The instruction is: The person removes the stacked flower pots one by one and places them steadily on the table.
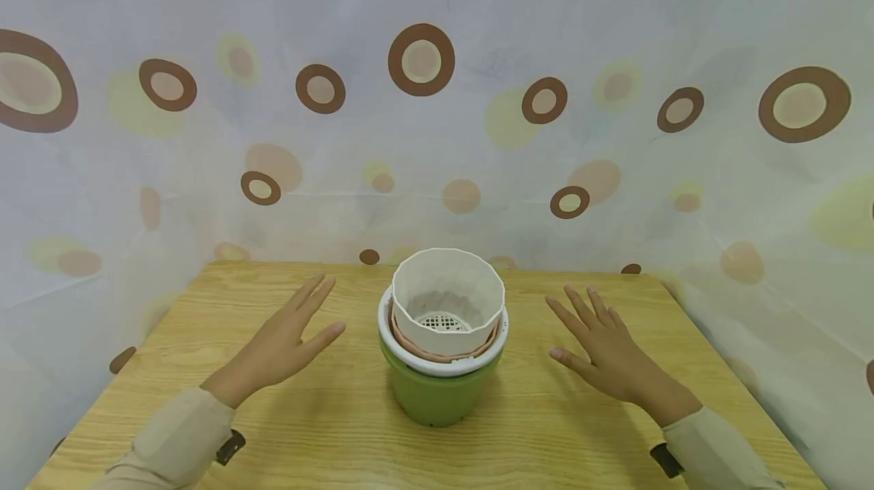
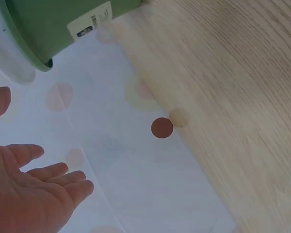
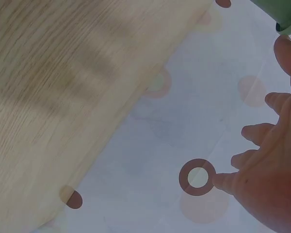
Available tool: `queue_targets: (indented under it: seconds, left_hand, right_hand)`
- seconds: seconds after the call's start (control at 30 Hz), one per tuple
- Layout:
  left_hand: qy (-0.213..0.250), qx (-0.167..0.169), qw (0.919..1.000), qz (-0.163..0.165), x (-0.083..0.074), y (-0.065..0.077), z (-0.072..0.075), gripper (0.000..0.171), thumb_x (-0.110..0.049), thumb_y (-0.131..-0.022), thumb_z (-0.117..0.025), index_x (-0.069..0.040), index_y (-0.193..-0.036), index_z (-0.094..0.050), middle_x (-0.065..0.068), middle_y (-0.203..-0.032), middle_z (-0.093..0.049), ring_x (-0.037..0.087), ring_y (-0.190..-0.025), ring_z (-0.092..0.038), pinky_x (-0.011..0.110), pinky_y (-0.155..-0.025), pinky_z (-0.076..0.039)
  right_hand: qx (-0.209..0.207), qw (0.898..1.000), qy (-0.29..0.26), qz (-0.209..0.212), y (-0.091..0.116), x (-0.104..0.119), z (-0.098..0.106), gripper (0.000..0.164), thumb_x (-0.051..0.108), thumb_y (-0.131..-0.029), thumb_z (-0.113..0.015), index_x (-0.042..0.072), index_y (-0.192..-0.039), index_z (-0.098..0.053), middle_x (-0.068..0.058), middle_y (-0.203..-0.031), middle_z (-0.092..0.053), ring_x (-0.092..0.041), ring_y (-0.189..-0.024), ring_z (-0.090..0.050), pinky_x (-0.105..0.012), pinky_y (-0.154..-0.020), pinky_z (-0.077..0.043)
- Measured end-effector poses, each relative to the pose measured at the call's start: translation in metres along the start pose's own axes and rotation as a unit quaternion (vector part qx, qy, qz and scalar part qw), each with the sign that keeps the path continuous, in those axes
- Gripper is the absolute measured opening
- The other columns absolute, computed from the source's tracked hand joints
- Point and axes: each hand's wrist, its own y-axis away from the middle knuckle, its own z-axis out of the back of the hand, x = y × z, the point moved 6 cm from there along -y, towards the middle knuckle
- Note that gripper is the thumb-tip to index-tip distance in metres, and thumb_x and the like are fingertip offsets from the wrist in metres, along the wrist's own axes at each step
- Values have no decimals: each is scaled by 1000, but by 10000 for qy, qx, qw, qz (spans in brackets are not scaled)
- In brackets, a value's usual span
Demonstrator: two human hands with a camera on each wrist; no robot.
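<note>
A stack of nested flower pots stands upright at the middle of the table. Its outermost pot is green [image 1: 437, 397], and a label shows on its side in the left wrist view. Inside it sit a white-rimmed pot [image 1: 444, 367], a terracotta-coloured pot [image 1: 416, 350] and, on top, a white pot [image 1: 447, 277] with a grid bottom. My left hand [image 1: 280, 346] hovers left of the stack with straight fingers, apart from it. On the other side my right hand [image 1: 611, 353] is held with its fingers spread, also touching nothing.
The pots stand on a wood-grain table [image 1: 328, 437]. Behind and beside it hangs a pale sheet [image 1: 423, 141] patterned with brown, peach and yellow circles. A dark band shows at each sleeve.
</note>
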Motion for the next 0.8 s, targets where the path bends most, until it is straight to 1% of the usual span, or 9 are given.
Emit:
queue_targets:
  seconds: [0.17,0.27,0.37,0.47,0.57,0.63,0.7,0.8]
  left_hand:
    - [431,2,9991,49,-4,-3,0,69,-40,-101,-47,-3,-152,-21,21,-156,-17,44,-141,-19,66,-110,-24]
    - [849,33,9962,176,-5,-5,-1,67,-40,-101,-46,-1,-151,-22,21,-155,-21,43,-142,-19,64,-111,-23]
    - [1438,181,9884,443,-5,-5,-3,68,-43,-101,-44,-3,-151,-23,21,-155,-23,43,-141,-20,62,-112,-24]
    - [2050,397,9748,788,-6,-5,-6,69,-47,-101,-43,-4,-152,-23,19,-154,-25,41,-140,-25,60,-112,-26]
    - [2445,496,9632,997,-7,-5,-8,69,-46,-101,-43,-3,-151,-24,18,-153,-28,38,-138,-32,58,-111,-29]
    - [2599,486,9590,1019,-10,-5,-8,67,-43,-101,-43,-1,-149,-27,18,-153,-30,37,-136,-36,57,-111,-30]
    - [2668,454,9572,1029,-12,-5,-8,65,-42,-101,-44,0,-148,-30,17,-152,-32,37,-134,-39,57,-110,-32]
    - [2765,431,9544,1044,-15,-5,-10,63,-41,-101,-45,0,-148,-32,17,-151,-35,36,-134,-40,58,-110,-32]
  right_hand:
    - [-10,10000,39,7,0,0,0,71,42,-97,-54,22,-155,-18,-20,-159,-7,-49,-142,4,-74,-107,-7]
    - [-36,10000,32,18,0,1,0,71,42,-97,-54,22,-154,-19,-20,-158,-8,-51,-141,2,-74,-107,-8]
    - [-42,10000,-11,26,0,1,0,70,42,-97,-54,22,-154,-20,-21,-158,-9,-51,-141,1,-74,-108,-6]
    - [-43,9999,-82,45,0,1,0,70,41,-96,-55,21,-154,-20,-21,-158,-9,-51,-141,1,-74,-108,-7]
    - [-42,9998,-156,63,0,2,-1,70,41,-96,-55,19,-154,-21,-21,-158,-9,-49,-142,1,-75,-107,-8]
    - [-41,9998,-187,74,0,2,-1,70,40,-96,-55,19,-154,-22,-20,-158,-10,-49,-142,1,-75,-106,-10]
    - [-44,9997,-210,85,0,3,-1,70,40,-96,-56,18,-154,-22,-20,-158,-10,-49,-142,1,-75,-106,-10]
    - [-41,9997,-224,98,1,3,-1,70,40,-96,-56,20,-154,-22,-21,-158,-11,-50,-142,0,-75,-106,-11]
